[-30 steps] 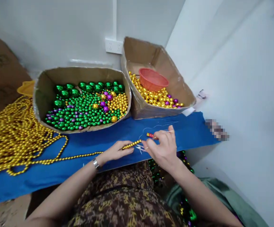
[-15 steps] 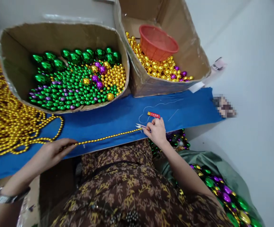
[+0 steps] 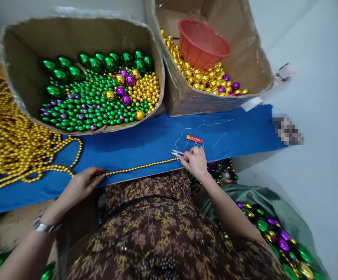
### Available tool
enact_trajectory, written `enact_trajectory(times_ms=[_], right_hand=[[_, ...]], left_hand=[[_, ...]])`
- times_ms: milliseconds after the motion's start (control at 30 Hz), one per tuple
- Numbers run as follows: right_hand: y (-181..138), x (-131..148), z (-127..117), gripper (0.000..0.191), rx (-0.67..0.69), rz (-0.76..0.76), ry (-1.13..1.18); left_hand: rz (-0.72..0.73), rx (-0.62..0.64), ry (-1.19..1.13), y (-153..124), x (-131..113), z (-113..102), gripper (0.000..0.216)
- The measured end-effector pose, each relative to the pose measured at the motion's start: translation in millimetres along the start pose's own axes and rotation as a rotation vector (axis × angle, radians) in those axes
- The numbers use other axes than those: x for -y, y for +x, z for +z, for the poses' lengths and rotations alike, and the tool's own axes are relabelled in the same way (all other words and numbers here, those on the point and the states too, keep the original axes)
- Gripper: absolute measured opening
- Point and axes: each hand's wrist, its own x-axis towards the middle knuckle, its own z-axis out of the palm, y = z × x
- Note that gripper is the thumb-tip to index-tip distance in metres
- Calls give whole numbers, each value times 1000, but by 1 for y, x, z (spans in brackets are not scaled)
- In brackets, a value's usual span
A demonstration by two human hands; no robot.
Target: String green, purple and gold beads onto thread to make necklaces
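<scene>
A string of small gold beads [image 3: 141,167] runs taut between my hands along the front of the blue cloth [image 3: 145,144]. My left hand [image 3: 83,182] is closed on its left part, with fingertips pinched around it. My right hand [image 3: 196,161] is closed at the string's right end and also holds thread snips [image 3: 176,153], whose blades point left, slightly apart. Just beyond that hand lies a red tube with a yellow end [image 3: 194,139]. White thread [image 3: 183,134] loops around the tube, and a thin needle-like piece [image 3: 218,140] lies to its right.
A heap of gold bead strands [image 3: 14,140] covers the cloth's left side. Behind stand a carton [image 3: 160,83] of green, gold and purple beads and another carton [image 3: 215,102] holding gold beads and a red basket [image 3: 202,44]. A green sack [image 3: 274,194] of beads sits lower right.
My left hand has moved right along the bead string, so the span between my hands is a little shorter. The right hand keeps its hold. The whole view has shifted slightly.
</scene>
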Motion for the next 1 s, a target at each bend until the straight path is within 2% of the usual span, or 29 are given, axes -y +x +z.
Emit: enact_trajectory(times_ms=[133, 333, 533, 1000], right_hand=[[-2, -4, 1, 35, -35, -40, -10], [1, -6, 2, 39, -38, -98, -40], [1, -6, 1, 41, -35, -93, -52], [-1, -6, 1, 42, -15, -98, -73]], left_hand=[[-18, 23, -16, -3, -6, -2, 32], [-25, 12, -13, -4, -4, -2, 24], [25, 23, 5, -1, -4, -1, 19], [-3, 33, 101, 4, -7, -1, 15]])
